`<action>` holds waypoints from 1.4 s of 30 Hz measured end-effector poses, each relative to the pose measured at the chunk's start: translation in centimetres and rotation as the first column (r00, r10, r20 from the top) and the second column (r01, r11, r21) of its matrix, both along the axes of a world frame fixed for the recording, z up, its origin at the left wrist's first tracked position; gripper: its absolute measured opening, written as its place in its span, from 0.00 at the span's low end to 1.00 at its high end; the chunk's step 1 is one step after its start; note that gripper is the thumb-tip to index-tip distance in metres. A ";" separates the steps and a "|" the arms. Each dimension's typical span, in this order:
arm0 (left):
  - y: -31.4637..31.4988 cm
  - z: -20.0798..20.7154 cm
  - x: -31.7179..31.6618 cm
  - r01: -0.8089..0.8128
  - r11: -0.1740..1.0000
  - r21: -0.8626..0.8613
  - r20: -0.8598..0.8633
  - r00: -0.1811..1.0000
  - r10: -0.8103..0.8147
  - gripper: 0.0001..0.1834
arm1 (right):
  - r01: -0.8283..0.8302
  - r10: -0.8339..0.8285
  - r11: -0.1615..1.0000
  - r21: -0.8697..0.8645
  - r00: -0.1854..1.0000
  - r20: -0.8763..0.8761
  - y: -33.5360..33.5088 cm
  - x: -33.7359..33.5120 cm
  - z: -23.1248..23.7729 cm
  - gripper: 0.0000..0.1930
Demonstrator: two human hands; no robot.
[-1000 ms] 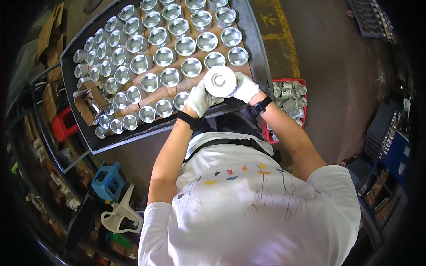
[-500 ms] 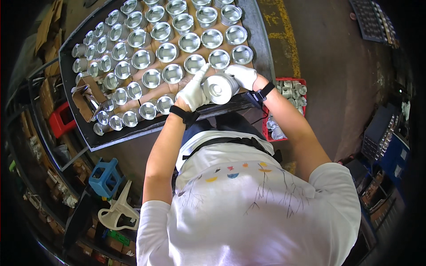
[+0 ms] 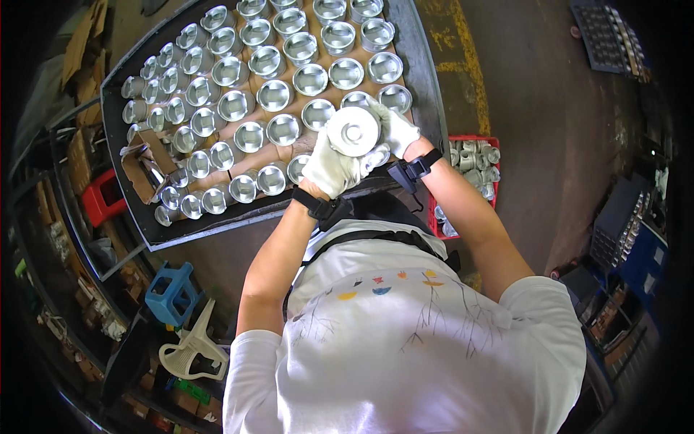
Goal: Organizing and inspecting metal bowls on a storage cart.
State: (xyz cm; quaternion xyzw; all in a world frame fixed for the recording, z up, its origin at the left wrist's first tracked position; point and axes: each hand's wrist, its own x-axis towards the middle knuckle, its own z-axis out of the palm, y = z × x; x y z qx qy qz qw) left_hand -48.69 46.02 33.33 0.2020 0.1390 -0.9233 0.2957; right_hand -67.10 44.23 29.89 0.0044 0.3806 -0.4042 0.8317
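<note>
Between my two gloved hands is a silvery metal piston (image 3: 353,132), its round face turned up toward me. My left hand (image 3: 334,165), in a white glove, grips it from the lower left, with fingers wrapped beneath. On its right side my right hand (image 3: 395,129), gloved too, closes around the edge. Both hands are above the near edge of a table (image 3: 238,230) lined with brown cardboard, where rows of similar pistons (image 3: 275,95) stand. Part of the held piston's side is hidden by the gloves.
A red crate (image 3: 494,210) of metal parts stands on the floor at the right of the table. A small cardboard box (image 3: 137,177) sits on the table's left side. Blue (image 3: 170,293) and red stools (image 3: 103,197) and a white chair (image 3: 191,354) are at the left.
The piston has risen slightly away from me and tipped so its face shows rounder. My left hand has shifted right and under it; my right hand now wraps its right side.
</note>
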 end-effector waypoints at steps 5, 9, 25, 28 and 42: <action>2.0 -1.0 0.0 0.340 0.625 -0.703 0.452 0.892 0.022 0.28 | -0.062 0.062 0.998 0.033 0.998 -0.006 0.3 0.5 -2.5 0.17; 1.8 1.1 -0.2 0.000 1.000 -0.022 -0.128 0.992 -0.003 0.31 | -0.128 0.125 0.988 -0.088 0.991 -0.043 0.6 0.2 -4.4 0.16; 2.4 2.3 -0.6 -0.032 0.999 -0.019 0.068 0.997 0.033 0.32 | -0.056 0.055 0.996 -0.066 0.998 -0.007 1.8 0.3 -4.9 0.17; 2.4 1.3 -0.6 -0.065 0.997 -0.037 0.013 0.998 0.065 0.29 | 0.026 -0.024 0.999 -0.046 0.999 0.034 1.6 0.2 -3.1 0.18; 1.4 0.0 -1.4 -0.011 0.985 -0.174 0.174 0.984 0.041 0.32 | 0.060 -0.059 0.998 -0.005 0.989 0.134 0.7 -0.8 0.9 0.19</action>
